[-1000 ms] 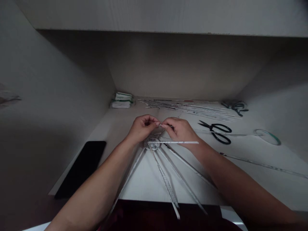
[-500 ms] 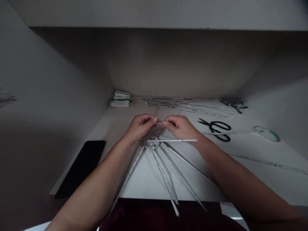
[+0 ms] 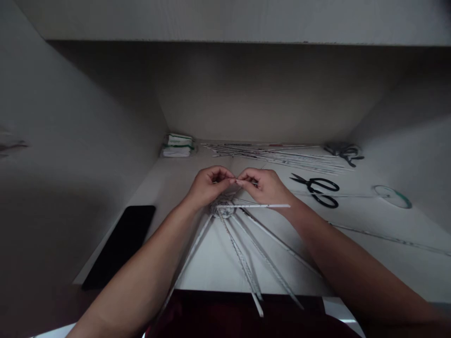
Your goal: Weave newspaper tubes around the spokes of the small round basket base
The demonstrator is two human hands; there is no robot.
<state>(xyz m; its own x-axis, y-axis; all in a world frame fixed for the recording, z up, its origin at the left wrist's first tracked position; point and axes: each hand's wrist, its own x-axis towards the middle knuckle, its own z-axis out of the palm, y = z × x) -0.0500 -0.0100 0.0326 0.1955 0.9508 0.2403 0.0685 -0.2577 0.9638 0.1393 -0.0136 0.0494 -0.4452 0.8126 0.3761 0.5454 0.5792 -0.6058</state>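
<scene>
A small round woven piece of paper sticks [image 3: 222,210] lies on the white tabletop, with several long rolled paper sticks [image 3: 243,253] fanning out from it toward the front edge. Just beyond it, my left hand [image 3: 210,184] pinches a thin paper stick between thumb and forefinger. My right hand [image 3: 260,183] pinches the same stick, its fingertips almost touching the left ones. Most of the held stick is hidden by the fingers. One paper stick [image 3: 262,205] from the woven piece points right, under my right wrist.
Black-handled scissors [image 3: 317,188] lie right of my hands, near a green and white tape ring [image 3: 392,196]. Loose paper sticks [image 3: 282,157] lie along the back, between a white packet [image 3: 178,145] and a dark tool [image 3: 347,152]. A black flat slab [image 3: 120,246] is left.
My left fingertips have shifted slightly right, closing the gap to my right fingertips. The woven piece and the things around it have stayed in place.
</scene>
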